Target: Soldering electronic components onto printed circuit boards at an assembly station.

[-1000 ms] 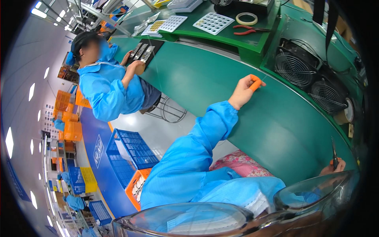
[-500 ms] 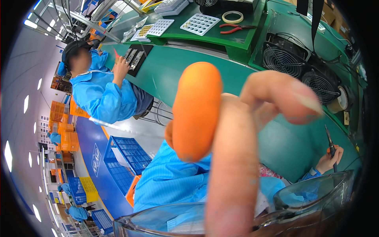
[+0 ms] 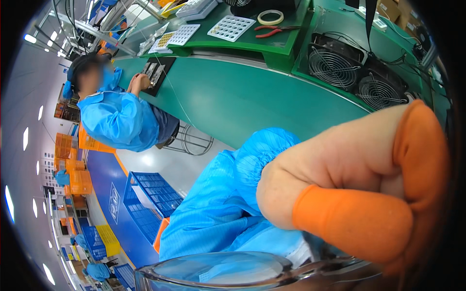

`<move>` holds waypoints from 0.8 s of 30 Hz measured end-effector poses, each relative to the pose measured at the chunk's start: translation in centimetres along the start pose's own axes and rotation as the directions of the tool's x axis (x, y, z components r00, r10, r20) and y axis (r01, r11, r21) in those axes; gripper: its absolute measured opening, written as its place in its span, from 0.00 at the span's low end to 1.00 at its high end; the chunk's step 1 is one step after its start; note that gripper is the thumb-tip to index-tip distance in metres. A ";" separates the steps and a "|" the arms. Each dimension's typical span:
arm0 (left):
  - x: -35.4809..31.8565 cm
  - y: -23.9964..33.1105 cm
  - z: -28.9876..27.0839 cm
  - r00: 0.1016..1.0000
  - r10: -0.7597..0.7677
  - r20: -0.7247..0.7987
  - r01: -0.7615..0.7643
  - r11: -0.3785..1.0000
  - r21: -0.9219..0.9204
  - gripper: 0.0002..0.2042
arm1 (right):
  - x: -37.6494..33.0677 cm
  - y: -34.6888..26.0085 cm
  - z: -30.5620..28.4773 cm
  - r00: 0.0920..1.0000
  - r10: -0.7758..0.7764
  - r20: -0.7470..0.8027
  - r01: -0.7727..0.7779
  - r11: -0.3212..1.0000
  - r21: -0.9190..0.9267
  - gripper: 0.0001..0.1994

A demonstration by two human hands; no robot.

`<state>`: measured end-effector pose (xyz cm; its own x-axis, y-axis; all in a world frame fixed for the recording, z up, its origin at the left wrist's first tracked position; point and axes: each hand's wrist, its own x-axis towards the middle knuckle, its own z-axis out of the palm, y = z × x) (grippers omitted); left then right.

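Observation:
My left hand (image 3: 340,160) is close in front of the camera at the right, orange finger cots on its thumb (image 3: 354,220) and one finger (image 3: 421,150). The fingers are curled and the thumb tip presses against the covered finger; whatever may lie between them is hidden. Its blue elastic cuff (image 3: 264,155) shows at the wrist. Just below the hand runs the rim of a pair of clear glasses (image 3: 228,257); whether the fingers touch it I cannot tell. My right hand does not show.
A green bench (image 3: 233,97) holds black fans (image 3: 335,68), a white tray (image 3: 231,28), red-handled pliers (image 3: 269,32) and a tape roll (image 3: 270,18). At the left a co-worker in blue (image 3: 116,116) handles parts on a black board (image 3: 162,72). A blue crate (image 3: 155,194) stands on the floor.
My left hand has swung right and lower, its fingers curling in. My right hand, with a pen-like tool, has gone from sight. The view has shifted slightly; the co-worker's hands have drawn together.

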<state>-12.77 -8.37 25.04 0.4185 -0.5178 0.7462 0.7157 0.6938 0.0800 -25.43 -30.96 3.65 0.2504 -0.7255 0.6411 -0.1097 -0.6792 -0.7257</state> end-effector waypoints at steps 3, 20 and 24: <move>0.0 -0.8 -0.2 0.997 -0.074 0.003 0.074 0.995 -0.072 0.10 | -0.7 -0.5 0.4 0.997 0.072 -0.033 -0.067 0.988 0.137 0.09; -0.2 3.5 0.9 0.992 0.123 0.007 -0.110 0.863 0.493 0.03 | 1.4 2.8 -1.5 0.951 0.305 0.043 -0.264 0.736 0.623 0.07; -0.5 5.0 1.8 0.987 0.151 0.048 -0.150 0.787 0.599 0.04 | 1.5 2.7 -1.5 0.956 0.291 0.024 -0.239 0.734 0.636 0.07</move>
<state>-10.44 -3.76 26.26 0.4948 -0.3822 0.7804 0.1659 0.9231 0.3469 -26.78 -34.03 3.01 0.2309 -0.8888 0.3958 0.4710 -0.2539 -0.8448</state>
